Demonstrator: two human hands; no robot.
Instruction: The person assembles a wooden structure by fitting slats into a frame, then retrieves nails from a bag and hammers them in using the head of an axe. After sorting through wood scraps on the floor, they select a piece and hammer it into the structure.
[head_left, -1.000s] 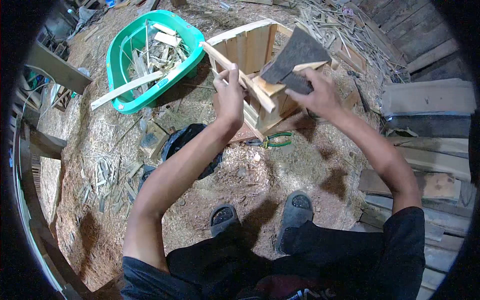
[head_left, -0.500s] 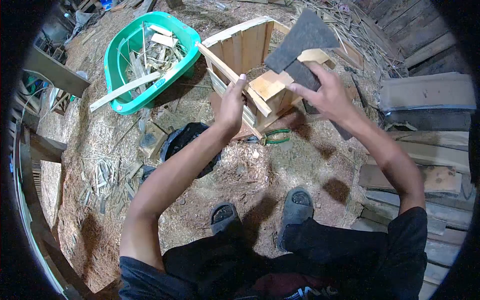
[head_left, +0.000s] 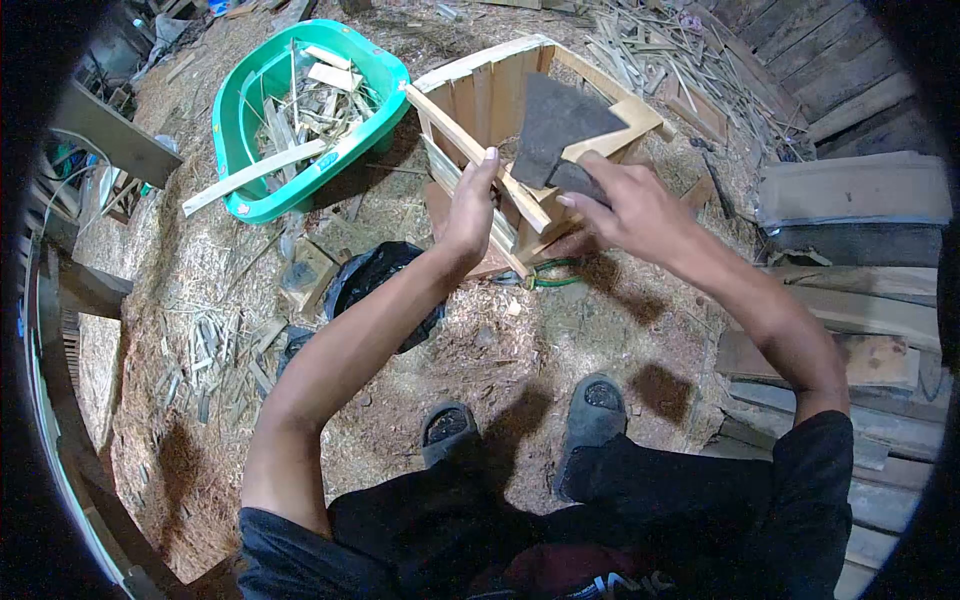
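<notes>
My right hand (head_left: 630,205) is wrapped around the handle of a hatchet with a broad dark blade (head_left: 562,125). The blade overlaps the near side of a wooden box frame (head_left: 485,105), its edge close to a pale wood strip (head_left: 450,122). With its thumb up, my left hand (head_left: 468,212) grips this strip near its lower end, to the left of the hatchet. The box frame stands tilted on the ground, and its slatted inside faces up. A green-handled tool (head_left: 555,273) lies under the box's near corner, partly hidden.
At the left stands a green plastic tub (head_left: 235,150) with wood scraps and a long stick over its rim. A black plastic bag (head_left: 375,285) lies beside my left forearm. Stacked boards (head_left: 850,310) line the right side. Wood shavings cover the ground around my sandals (head_left: 595,415).
The hatchet has come down and to the left, from above the box to near the strip. My left hand stays on the strip.
</notes>
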